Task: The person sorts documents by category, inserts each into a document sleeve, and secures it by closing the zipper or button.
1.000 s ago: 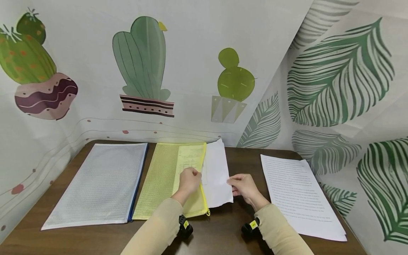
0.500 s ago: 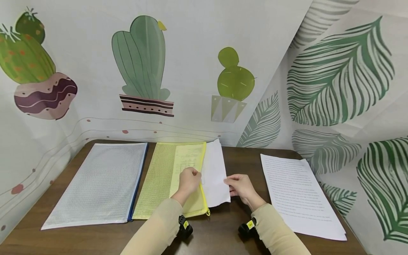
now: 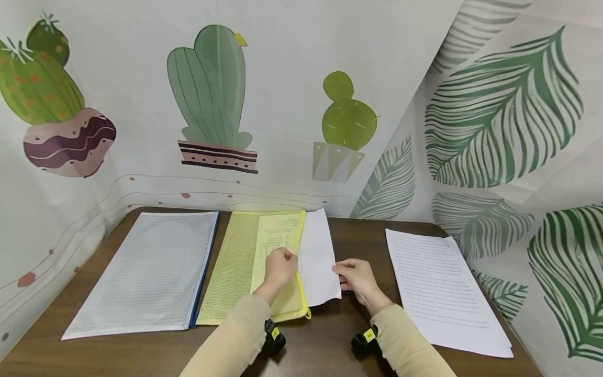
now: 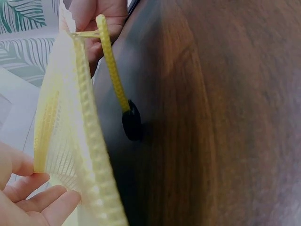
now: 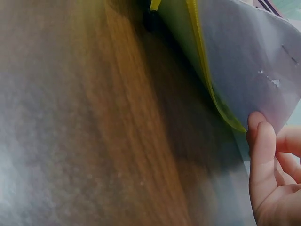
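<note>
A yellow mesh zip pouch (image 3: pixel 233 277) lies in the middle of the desk, its opening on the right side. My left hand (image 3: pixel 279 269) pinches the pouch's upper layer by that edge and lifts it, as the left wrist view also shows. White paper (image 3: pixel 320 267) lies partly inside, with printing visible through the mesh; the rest sticks out to the right. At its outer edge my right hand (image 3: pixel 359 277) pinches the paper between thumb and fingers. From the pouch's near corner hangs a yellow pull cord (image 4: pixel 115 70) with a black end.
Left of the yellow pouch lies a white mesh pouch (image 3: pixel 146 272) with a blue zip edge. A stack of printed sheets (image 3: pixel 445 293) rests at the right on the brown desk (image 3: pixel 315 351). Behind the desk hangs a patterned cloth (image 3: pixel 282 104).
My right hand has moved slightly left with the paper, and a little more of it is inside the yellow pouch. My left hand has stayed in place. Over the last half second little differs.
</note>
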The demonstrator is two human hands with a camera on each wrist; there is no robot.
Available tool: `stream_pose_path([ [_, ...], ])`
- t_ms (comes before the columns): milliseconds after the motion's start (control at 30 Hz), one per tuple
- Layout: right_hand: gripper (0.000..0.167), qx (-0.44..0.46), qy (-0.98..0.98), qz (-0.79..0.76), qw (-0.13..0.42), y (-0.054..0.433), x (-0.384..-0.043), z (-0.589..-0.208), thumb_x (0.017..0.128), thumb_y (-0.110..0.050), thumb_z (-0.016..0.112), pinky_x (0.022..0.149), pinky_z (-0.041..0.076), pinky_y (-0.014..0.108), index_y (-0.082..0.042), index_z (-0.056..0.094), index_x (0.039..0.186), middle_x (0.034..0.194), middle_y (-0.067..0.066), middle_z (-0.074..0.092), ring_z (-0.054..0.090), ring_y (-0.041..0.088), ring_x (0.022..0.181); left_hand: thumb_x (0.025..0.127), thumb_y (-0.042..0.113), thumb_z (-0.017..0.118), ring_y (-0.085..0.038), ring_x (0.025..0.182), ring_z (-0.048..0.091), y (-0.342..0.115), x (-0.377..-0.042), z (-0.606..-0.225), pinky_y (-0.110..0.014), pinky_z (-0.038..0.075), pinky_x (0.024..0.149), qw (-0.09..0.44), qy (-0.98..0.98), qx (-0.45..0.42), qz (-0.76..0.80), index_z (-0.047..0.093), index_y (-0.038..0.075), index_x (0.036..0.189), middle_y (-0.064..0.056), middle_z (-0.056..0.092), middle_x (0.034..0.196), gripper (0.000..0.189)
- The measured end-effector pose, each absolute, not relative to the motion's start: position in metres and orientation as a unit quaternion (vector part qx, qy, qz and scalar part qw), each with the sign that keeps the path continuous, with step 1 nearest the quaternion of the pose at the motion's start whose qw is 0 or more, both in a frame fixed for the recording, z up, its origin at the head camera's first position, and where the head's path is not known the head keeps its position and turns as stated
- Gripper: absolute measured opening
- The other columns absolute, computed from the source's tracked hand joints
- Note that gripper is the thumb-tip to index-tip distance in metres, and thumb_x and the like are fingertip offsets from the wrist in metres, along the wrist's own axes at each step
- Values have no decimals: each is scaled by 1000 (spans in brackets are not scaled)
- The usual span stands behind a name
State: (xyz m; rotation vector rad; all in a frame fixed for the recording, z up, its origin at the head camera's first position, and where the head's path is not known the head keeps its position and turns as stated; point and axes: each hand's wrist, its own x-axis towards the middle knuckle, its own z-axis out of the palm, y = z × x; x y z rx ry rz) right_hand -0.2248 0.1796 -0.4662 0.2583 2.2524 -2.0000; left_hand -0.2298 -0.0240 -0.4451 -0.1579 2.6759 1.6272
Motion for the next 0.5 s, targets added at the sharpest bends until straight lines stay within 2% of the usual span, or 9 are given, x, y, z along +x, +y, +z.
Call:
stream_pose_path([
  [500,28,82,735,-671,59,182,-220,-466,82,-4,65,48,53,26,11,64,106,69,3,67,63,13,56,89,14,56,-17,72,56,-26,-230,-447,-26,48,61,-5,852,-51,521,65,0,91,-10,64,87,17],
])
